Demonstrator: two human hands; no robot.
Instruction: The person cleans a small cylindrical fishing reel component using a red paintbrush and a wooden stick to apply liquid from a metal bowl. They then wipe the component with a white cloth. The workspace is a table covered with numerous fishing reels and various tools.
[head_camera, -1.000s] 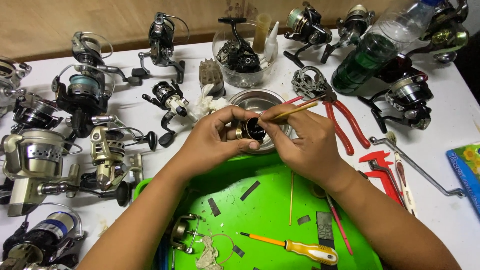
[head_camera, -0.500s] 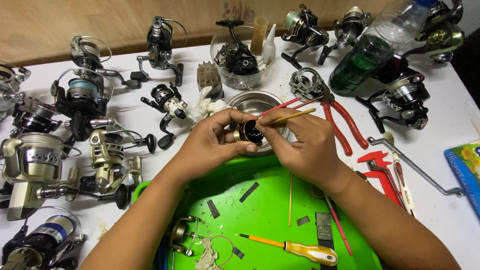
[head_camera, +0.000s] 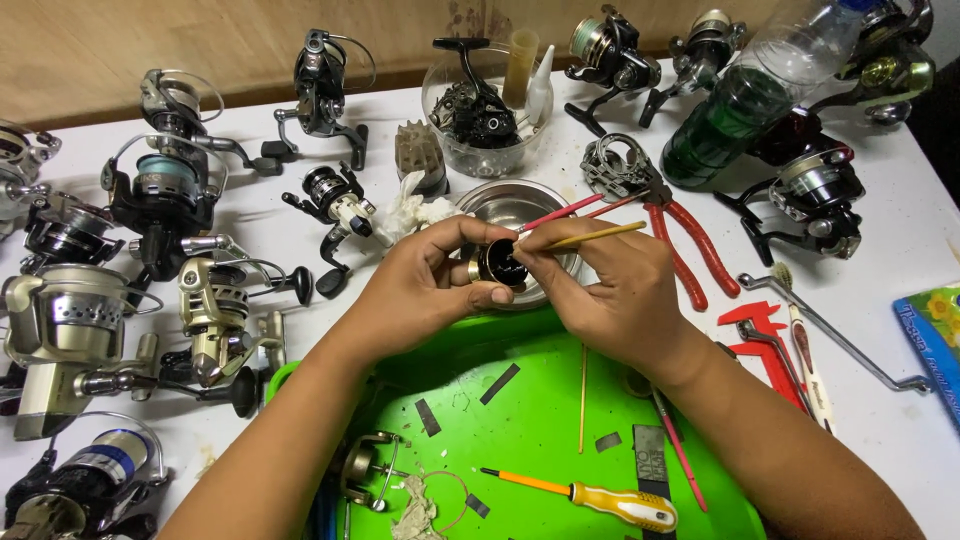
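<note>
The left hand (head_camera: 425, 290) holds a small round reel part (head_camera: 497, 264) — dark in the middle with a gold rim — with its thumb and fingers closed tight around it. The part is up in the air, just over the near edge of a shiny metal bowl (head_camera: 520, 205) and above the far end of a green tray (head_camera: 545, 420). The right hand (head_camera: 610, 290) is pressed close to the part from the other side, and its fingers are pinched shut on a thin wooden stick (head_camera: 600, 236) whose near end sits at the part. A pink stick (head_camera: 560, 213) lies just behind it, pointing the same way. In the tray lie a yellow screwdriver (head_camera: 600, 500), some dark flat strips and another thin stick. Red pliers (head_camera: 690, 240) lie on the white table (head_camera: 870, 410) just to the right of the bowl, and a red caliper (head_camera: 765, 340) is near the right arm. Many fishing reels (head_camera: 165, 190) sit all around the table, most of them on the left. A green bottle (head_camera: 745, 110) lies on its side at the far right, and a clear tub (head_camera: 480, 120) full of parts stands behind the bowl.
</note>
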